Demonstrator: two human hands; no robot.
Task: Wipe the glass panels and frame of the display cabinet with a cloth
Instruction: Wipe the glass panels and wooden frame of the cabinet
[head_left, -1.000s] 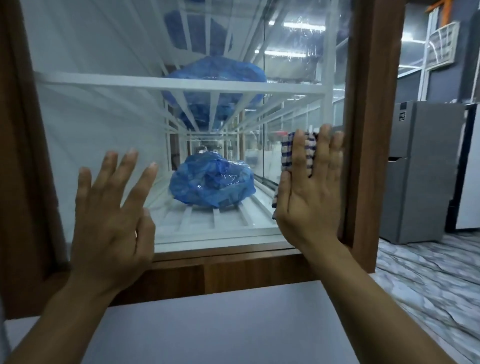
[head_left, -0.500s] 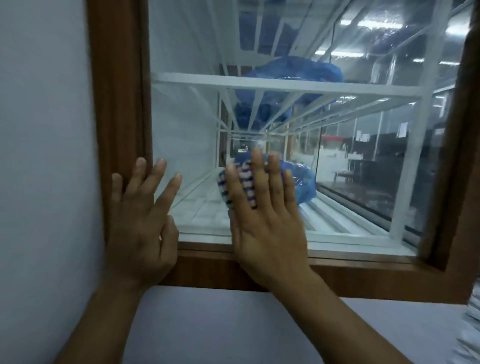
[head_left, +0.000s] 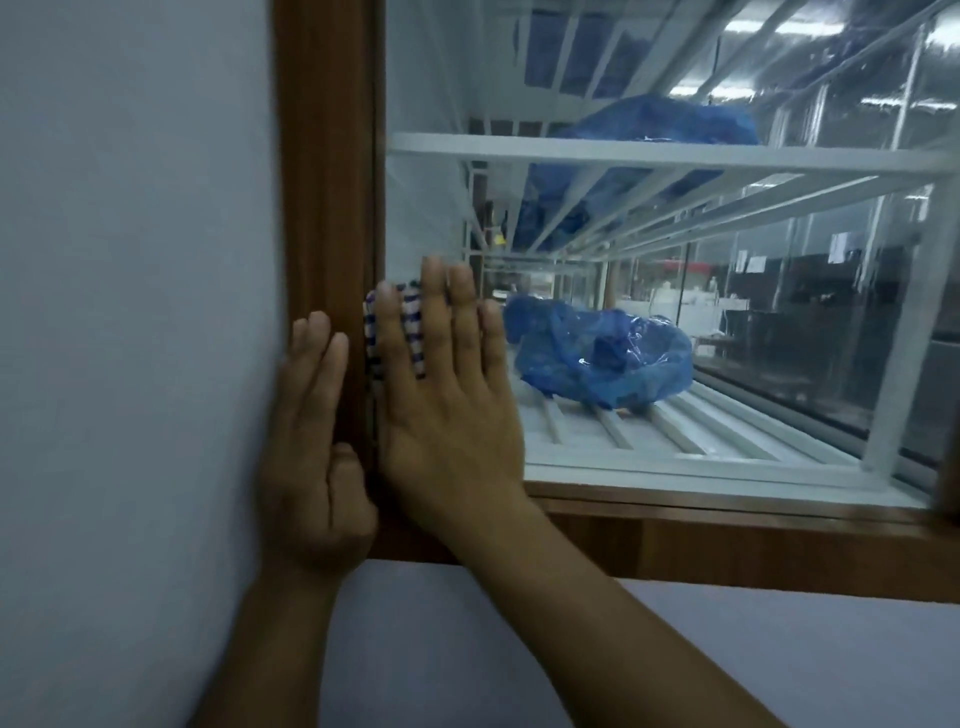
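The display cabinet has a brown wooden frame (head_left: 324, 182) around a glass panel (head_left: 675, 312). My right hand (head_left: 447, 405) lies flat with straight fingers, pressing a blue-and-white checked cloth (head_left: 413, 322) against the glass at the panel's lower left corner, right beside the frame's left post. My left hand (head_left: 311, 457) rests flat with straight fingers on the left post and the wall edge, touching nothing else.
Behind the glass, white slatted shelves (head_left: 649, 158) carry blue plastic bags, one on the lower shelf (head_left: 597, 358) and one above (head_left: 665, 124). A grey wall (head_left: 130, 312) runs on the left and a grey surface (head_left: 675, 665) lies under the frame's bottom rail (head_left: 727, 540).
My right hand has slid the cloth leftward across the glass, from the right post to the left post. My left hand has shifted from the glass onto the left frame post.
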